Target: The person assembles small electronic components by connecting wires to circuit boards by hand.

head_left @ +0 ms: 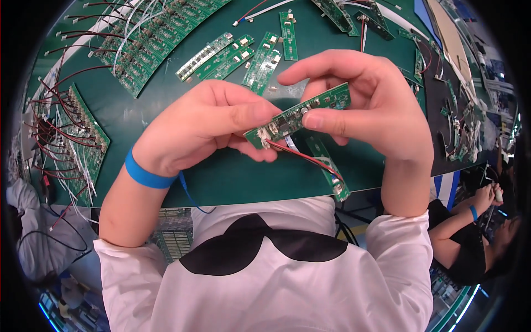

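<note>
A narrow green circuit board (290, 119) is held tilted above the table between my two hands. My left hand (221, 122) pinches its left end, thumb on top, near a white connector with red and black wires (304, 156). On the right half, the thumb of my right hand (365, 105) presses the face beside a small round component; the index finger curves free above. The wires run down toward another narrow board (332, 174) at the table's front edge, partly hidden under the held one. A blue wrist strap (145, 170) with a cord circles my left wrist.
Several loose narrow boards (263, 63) lie beyond my hands. Large board panels with wires stand at the far left (160, 41) and left (80, 141). More wired boards (376, 22) lie at the far right, beside a black mat (470, 127). Another person (464, 227) works at right.
</note>
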